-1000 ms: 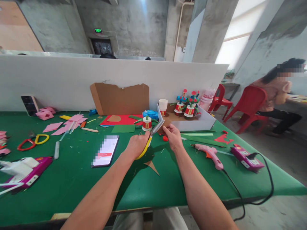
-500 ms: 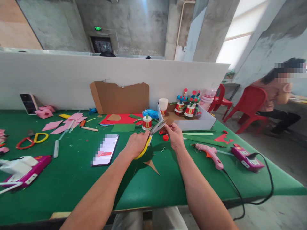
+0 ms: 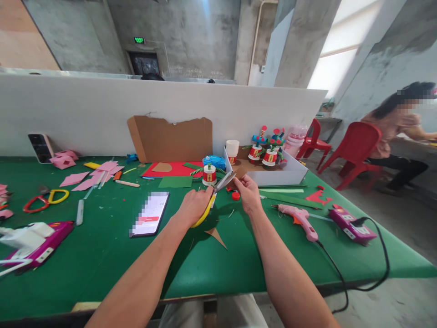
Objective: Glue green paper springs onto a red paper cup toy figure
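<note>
My left hand (image 3: 196, 206) is closed around the yellow handles of a pair of scissors (image 3: 204, 214). The blades slant up to the right and meet a small piece of brown cardboard (image 3: 241, 173). My right hand (image 3: 249, 195) pinches that cardboard between thumb and fingers, close to the blade tips. Just behind the scissors stands a red and white paper cup figure (image 3: 209, 175) with green striped coil arms. A red bottle cap (image 3: 235, 196) lies below the cardboard. On the table under my hands rests a pointed brown cardboard scrap (image 3: 217, 237).
A phone (image 3: 150, 214) lies left of my hands. To the right are a pink glue gun (image 3: 300, 220) with its cord and a purple power strip (image 3: 353, 226). A white box (image 3: 283, 177) holds cup figures. Red and yellow scissors (image 3: 46, 200) lie far left.
My hands, the scissors and the cardboard look almost the same as before. At the right, the seated person has shifted, with an arm reaching further forward.
</note>
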Motion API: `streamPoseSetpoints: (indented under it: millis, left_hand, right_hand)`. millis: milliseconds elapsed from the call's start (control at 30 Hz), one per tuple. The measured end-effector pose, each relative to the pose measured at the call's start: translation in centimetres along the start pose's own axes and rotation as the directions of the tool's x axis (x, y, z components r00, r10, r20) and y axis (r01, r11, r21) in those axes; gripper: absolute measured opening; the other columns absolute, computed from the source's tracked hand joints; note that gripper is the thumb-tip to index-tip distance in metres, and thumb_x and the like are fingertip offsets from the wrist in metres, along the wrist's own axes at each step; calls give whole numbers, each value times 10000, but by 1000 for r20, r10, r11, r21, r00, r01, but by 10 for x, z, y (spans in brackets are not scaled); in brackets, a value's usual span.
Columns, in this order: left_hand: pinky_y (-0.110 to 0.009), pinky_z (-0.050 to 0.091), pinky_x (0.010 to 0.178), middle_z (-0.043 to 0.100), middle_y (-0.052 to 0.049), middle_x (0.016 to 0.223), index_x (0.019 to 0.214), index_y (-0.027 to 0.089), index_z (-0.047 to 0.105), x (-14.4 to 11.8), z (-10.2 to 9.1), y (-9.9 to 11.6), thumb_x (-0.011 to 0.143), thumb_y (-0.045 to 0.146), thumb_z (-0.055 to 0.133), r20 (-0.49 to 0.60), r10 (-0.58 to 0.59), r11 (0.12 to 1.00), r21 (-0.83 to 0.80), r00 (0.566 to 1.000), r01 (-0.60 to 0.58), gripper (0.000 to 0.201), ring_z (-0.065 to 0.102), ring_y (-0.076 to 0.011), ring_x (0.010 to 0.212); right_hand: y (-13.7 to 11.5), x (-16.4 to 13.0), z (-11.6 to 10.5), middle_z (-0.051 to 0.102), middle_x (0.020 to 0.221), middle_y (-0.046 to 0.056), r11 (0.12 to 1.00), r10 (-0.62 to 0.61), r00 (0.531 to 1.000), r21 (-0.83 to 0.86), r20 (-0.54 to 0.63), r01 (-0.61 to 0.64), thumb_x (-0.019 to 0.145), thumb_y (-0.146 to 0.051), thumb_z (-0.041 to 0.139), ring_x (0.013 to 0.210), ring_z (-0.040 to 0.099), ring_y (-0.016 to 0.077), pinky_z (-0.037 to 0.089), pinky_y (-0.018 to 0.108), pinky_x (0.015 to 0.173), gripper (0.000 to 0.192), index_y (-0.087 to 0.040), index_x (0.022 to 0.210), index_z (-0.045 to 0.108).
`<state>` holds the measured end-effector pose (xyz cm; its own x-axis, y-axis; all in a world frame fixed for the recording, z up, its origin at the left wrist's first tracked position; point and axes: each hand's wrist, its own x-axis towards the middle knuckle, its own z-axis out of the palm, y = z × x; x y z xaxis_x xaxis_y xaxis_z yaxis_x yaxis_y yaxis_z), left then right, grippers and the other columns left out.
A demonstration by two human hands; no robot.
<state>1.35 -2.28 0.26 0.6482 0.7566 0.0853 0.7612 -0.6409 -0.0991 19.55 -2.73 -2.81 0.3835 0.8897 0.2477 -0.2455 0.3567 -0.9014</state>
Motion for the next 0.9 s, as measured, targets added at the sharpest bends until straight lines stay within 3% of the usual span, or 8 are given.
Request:
streamPoseSetpoints:
  millis: [300, 667, 900]
  left_hand:
    - [-388, 530, 766, 708, -155, 913, 1165, 128, 498, -1, -2, 2, 912, 162, 390, 8, -6, 1000, 14, 1000, 6, 277, 698, -291, 867]
    - [-342, 548, 751, 714, -139, 910, 1173, 137, 485, -1, -4, 4, 921, 159, 379, 21, -23, 1000, 15, 1000, 23, 274, 706, -254, 858]
    - [-379, 550, 709, 715, -153, 933, 1181, 137, 463, -1, -4, 5, 936, 152, 355, 37, -14, 1000, -17, 999, 15, 268, 714, -290, 838]
  right_hand:
    - [-1, 0, 0, 688, 683, -37, 1000, 12, 1000, 20, 2, -12, 584, -454, 829, 566, 620, 110, 520, 238, 575, 386, -201, 824, 663]
    - [0, 2, -2, 690, 686, -31, 1000, 4, 1000, 13, 11, -4, 597, -446, 823, 583, 630, 123, 519, 246, 571, 356, -210, 805, 656]
    - [-3, 2, -2, 680, 668, -42, 999, 10, 1000, 35, 13, -10, 583, -426, 837, 552, 615, 105, 517, 231, 561, 359, -201, 807, 667]
